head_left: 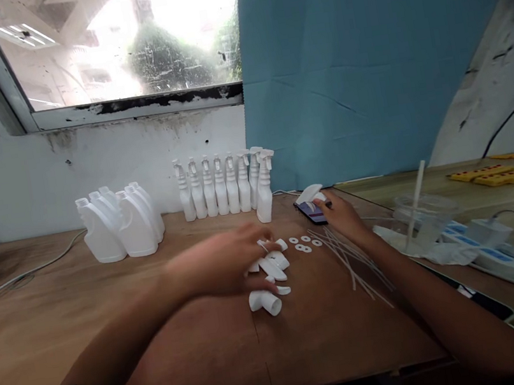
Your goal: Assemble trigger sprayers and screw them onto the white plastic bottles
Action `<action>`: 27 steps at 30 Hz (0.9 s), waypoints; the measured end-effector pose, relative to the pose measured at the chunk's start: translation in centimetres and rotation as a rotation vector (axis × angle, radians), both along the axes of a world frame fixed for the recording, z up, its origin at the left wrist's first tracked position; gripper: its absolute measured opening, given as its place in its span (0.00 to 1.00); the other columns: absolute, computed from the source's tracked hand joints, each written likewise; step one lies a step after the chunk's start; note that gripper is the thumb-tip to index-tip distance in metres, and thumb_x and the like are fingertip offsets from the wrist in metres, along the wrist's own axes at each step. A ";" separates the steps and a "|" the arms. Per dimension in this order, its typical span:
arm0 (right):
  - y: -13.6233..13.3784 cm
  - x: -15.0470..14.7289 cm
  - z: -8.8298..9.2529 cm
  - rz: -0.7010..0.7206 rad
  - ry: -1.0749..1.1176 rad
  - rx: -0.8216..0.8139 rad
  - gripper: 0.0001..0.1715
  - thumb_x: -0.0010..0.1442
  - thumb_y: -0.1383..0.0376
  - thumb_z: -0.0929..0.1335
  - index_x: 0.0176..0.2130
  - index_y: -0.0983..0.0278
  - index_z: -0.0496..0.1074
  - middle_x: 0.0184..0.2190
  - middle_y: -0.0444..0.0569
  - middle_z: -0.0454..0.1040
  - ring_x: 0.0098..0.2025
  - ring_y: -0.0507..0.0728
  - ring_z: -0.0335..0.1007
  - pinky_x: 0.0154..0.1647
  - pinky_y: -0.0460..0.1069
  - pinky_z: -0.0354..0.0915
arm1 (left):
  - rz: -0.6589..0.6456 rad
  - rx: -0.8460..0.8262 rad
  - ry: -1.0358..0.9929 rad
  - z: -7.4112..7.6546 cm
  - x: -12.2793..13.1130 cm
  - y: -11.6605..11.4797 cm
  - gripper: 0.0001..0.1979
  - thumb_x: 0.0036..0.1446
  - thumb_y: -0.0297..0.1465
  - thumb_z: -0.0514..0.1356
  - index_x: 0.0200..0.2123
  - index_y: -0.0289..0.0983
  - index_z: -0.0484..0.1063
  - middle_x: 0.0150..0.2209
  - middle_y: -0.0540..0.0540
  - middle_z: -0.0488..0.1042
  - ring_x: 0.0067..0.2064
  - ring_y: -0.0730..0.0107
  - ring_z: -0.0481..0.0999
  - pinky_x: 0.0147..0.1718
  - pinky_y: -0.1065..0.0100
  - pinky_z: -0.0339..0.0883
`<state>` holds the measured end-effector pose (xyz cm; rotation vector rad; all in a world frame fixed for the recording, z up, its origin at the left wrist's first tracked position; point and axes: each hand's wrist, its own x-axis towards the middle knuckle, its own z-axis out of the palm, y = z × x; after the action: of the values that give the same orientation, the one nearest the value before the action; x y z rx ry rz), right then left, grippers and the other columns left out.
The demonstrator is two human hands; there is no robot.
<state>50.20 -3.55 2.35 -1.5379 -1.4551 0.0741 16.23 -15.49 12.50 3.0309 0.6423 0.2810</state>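
My right hand (341,213) pinches a white plastic spray-head shell (310,195), held above a phone (311,211) lying on the table. My left hand (240,256), slightly blurred, reaches over a small pile of white sprayer parts (273,269), thumb and fingers apart. Whether its fingertips touch any part I cannot tell. Closest to me in that pile lies a white nozzle housing (264,302) with a round opening. Several white ring washers (305,238) lie flat between my hands. Thin clear tubes (344,257) are scattered beside my right forearm.
Along the wall stand several white spray bottles (220,188) with trigger heads. White handled jugs (120,229) without caps are grouped further left. At the right are a clear plastic cup (427,212) with a straw, a power strip (499,259) and yellow pieces (500,174).
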 end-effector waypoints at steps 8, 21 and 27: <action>-0.4 -1.0 -0.1 0.032 -0.119 0.038 0.21 0.62 0.58 0.60 0.49 0.65 0.71 0.43 0.57 0.77 0.42 0.65 0.72 0.43 0.54 0.64 | -0.256 0.348 -0.029 -10.4 7.5 1.5 0.35 0.60 0.54 0.48 0.59 0.34 0.64 0.61 0.35 0.63 0.63 0.48 0.57 0.63 0.48 0.42; -0.9 -1.7 -0.1 0.104 0.029 -0.126 0.22 0.61 0.50 0.61 0.41 0.65 0.70 0.17 0.42 0.68 0.12 0.51 0.61 0.17 0.46 0.57 | 0.026 0.278 0.085 -13.0 5.8 8.8 0.33 0.61 0.54 0.45 0.56 0.37 0.68 0.53 0.35 0.70 0.60 0.48 0.63 0.60 0.48 0.46; -2.6 -4.3 1.1 0.338 0.288 -0.202 0.25 0.54 0.44 0.65 0.29 0.64 0.66 0.12 0.38 0.60 0.11 0.48 0.50 0.11 0.43 0.46 | 0.049 0.065 -0.208 -12.1 4.7 9.0 0.23 0.64 0.45 0.50 0.51 0.34 0.69 0.58 0.33 0.64 0.61 0.45 0.60 0.59 0.47 0.49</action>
<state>45.94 -6.13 3.43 -1.3558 -1.4910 0.6353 20.93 -6.51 0.38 2.9919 0.7039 0.6210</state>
